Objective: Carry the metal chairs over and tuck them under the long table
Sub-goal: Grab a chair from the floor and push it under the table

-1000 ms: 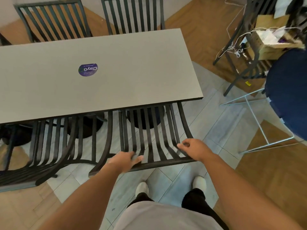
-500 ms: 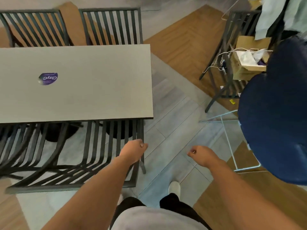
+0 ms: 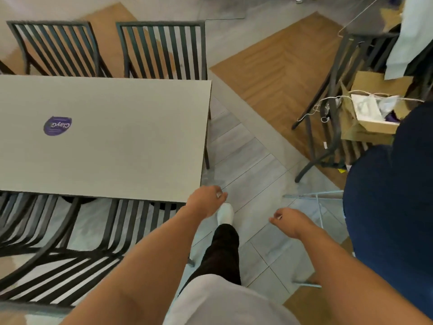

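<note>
Chairs first, far left: two slatted metal ones on my near side, w/ their seats pushed under the long table (image 3: 105, 137) — the left one (image 3: 28, 226) and the one beside it (image 3: 98, 242), backs sticking out toward me. Two more stand at the far edge, backs upright (image 3: 54, 48) and (image 3: 164, 48). A purple sticker (image 3: 57, 125) sits on the tabletop.

Handling, as I judge it: steel frames, stiff, prob. fairly heavy, and slick painted slats. Best hold is the top rail of the back w/ both hands spread apart; thin slats would dig in and let the chair swing.

Moving right: my left hand (image 3: 206, 200) hangs just off the table's near corner, fingers loosely curled, holding nothing. My white shoe (image 3: 225, 214) is stepping out below it. My right hand (image 3: 290, 221) is over bare floor tile, fingers loosely curled too, also empty.

Far right: a dark frame w/ a cardboard box (image 3: 370, 113) and loose cords, plus a big blue shape (image 3: 393, 207) close to the lens, can't tell what it is.

Vs. a sec ago: both hands were on the top rail of the nearer chair, pushing it in. Now they're off it, the chair stays tucked, and my view has swung right, away from the table end. Looks like that chair's done and I'm heading off, maybe for another.
</note>
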Demonstrator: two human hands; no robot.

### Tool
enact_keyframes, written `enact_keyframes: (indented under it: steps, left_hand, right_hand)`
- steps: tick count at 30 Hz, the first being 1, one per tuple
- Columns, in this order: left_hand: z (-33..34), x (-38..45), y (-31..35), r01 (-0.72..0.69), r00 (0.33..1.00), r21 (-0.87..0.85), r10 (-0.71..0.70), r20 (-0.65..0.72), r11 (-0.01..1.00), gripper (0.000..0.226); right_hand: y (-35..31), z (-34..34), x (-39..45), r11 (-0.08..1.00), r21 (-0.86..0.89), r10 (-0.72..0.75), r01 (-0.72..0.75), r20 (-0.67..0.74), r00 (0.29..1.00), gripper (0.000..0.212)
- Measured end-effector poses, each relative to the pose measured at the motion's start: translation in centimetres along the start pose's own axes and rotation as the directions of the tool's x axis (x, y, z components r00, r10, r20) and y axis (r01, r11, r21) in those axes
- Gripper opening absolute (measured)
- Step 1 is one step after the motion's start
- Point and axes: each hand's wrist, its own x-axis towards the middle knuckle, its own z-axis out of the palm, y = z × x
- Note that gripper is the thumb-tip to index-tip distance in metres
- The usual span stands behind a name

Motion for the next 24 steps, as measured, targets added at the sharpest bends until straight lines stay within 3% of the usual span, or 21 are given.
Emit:
enact_keyframes:
  steps: [5,11,18,24]
  left_hand:
    - [-4.6,9.2,1.9,0.029,0.999,-0.023,-0.028,0.026,0.999,0.046]
    - [-10.9,20.4,4.2,0.075,0.992,-0.031,-0.072,0.1,0.997,0.048]
    - [-20.4,32.9,7.9,0.072,0.997,-0.033,-0.071,0.036,0.997,0.047]
    - [-25.4,42.5,10.0,0.175,0.983,-0.089,-0.179,-0.037,0.981,0.044]
  right_hand:
    - [-3.1,-8.8,8.0,0.999,0.03,-0.042,0.045,-0.083,0.996,0.05]
    - [-8.3,-21.9,17.0,0.997,0.049,-0.065,0.067,-0.045,0.997,0.048]
    - [-12.1,-37.4,26.5,0.988,-0.023,-0.154,0.152,-0.137,0.979,0.041]
    - [-12.7,-46.6,36.3,0.966,-0.157,-0.216,0.203,-0.066,0.974,0.039]
